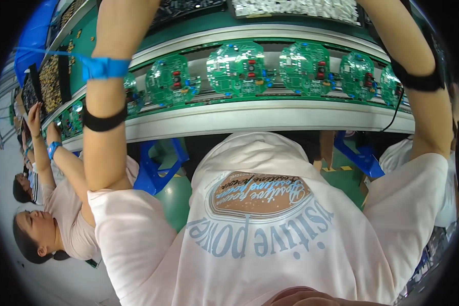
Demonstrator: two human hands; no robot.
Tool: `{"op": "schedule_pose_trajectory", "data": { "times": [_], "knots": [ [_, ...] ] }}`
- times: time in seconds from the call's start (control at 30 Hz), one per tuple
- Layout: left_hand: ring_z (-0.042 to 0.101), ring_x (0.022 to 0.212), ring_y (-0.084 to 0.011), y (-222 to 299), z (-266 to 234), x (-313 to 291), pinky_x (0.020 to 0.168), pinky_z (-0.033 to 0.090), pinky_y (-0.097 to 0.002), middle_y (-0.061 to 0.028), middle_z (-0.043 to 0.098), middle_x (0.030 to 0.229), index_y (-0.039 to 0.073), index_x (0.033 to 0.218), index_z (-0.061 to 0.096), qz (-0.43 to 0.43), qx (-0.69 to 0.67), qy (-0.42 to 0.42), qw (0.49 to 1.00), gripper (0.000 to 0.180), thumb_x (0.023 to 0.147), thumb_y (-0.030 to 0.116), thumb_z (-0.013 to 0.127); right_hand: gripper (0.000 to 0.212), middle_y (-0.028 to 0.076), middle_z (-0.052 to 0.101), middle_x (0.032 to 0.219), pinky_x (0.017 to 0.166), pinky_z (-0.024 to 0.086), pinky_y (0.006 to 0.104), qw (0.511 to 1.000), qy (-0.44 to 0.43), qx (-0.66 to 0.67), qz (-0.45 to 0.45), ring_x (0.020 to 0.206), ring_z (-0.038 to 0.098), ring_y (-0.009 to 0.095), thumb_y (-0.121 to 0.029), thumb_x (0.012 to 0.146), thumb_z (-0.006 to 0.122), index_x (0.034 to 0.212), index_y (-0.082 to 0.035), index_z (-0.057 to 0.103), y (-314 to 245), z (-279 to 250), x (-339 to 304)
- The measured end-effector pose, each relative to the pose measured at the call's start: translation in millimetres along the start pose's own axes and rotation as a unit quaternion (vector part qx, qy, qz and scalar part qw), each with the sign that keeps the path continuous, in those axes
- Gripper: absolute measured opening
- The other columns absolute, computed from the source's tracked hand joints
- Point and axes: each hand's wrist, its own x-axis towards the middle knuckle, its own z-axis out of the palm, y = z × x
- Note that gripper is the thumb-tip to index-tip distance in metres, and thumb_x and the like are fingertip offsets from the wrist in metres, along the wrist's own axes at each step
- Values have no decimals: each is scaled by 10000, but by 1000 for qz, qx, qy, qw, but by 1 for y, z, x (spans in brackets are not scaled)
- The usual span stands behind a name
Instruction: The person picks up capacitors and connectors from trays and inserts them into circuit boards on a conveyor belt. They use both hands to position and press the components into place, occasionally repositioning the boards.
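My left hand (126, 20) runs out past the top edge, with only its wrist end showing above a blue wrist strap (106, 67). Its fingers are cut off from sight. My right forearm (400, 35) also leaves at the top, so that hand is outside the picture. Both arms reach over a conveyor line carrying several round green circuit boards (237, 69) with red, black, blue and white parts on them. Past the line, near where the hands leave the view, lie a bin of white parts (296, 10) and a tray of dark parts (186, 11).
The conveyor's pale front rail (270, 116) spans the view before my body. A thin black cable (397, 115) hangs over it at right. A co-worker (61, 229) reaches toward the line at left, near bins of yellowish parts (51, 84). Blue stools (155, 171) stand below.
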Motion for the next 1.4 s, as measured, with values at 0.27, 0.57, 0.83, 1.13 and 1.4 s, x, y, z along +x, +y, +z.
{"op": "schedule_pose_trajectory", "data": {
  "times": [0.27,0.57,0.83,1.13,1.4],
  "knots": [
    [669,876,-401,9,2,29,772,540,-426,-211,679,920,-24,985,710,-15,-7,-26,1000,149,860,54,730,133,106,757,943,774,615,274,868,-34,355,345,841,738,151,-36,1030,614,1079,54,700,-29,-71,-121],
    [677,844,-389,7,8,26,752,552,-409,-214,690,927,-49,979,694,70,86,44,993,97,897,0,677,74,85,749,1011,781,576,270,726,53,484,485,889,730,167,1,979,679,1046,17,707,-33,-69,-194],
    [688,806,-311,27,2,19,732,554,-372,-177,685,913,-51,979,688,-51,4,26,998,70,938,4,677,130,55,764,1032,806,570,255,892,41,252,372,935,742,149,-21,983,687,1109,-8,713,-48,-36,-203],
    [693,800,-275,85,-14,-11,731,555,-359,-157,690,908,-43,978,694,-116,-226,-122,960,66,919,-15,707,46,109,692,972,718,545,309,928,63,91,356,818,686,223,31,921,704,938,16,664,-72,5,-168],
    [711,861,-187,59,10,-36,749,562,-284,-80,729,961,-2,1090,727,-23,-401,-155,902,157,956,80,722,85,128,631,947,698,500,330,917,101,102,373,779,623,253,53,874,721,910,11,657,-75,8,-169]
  ]
}}
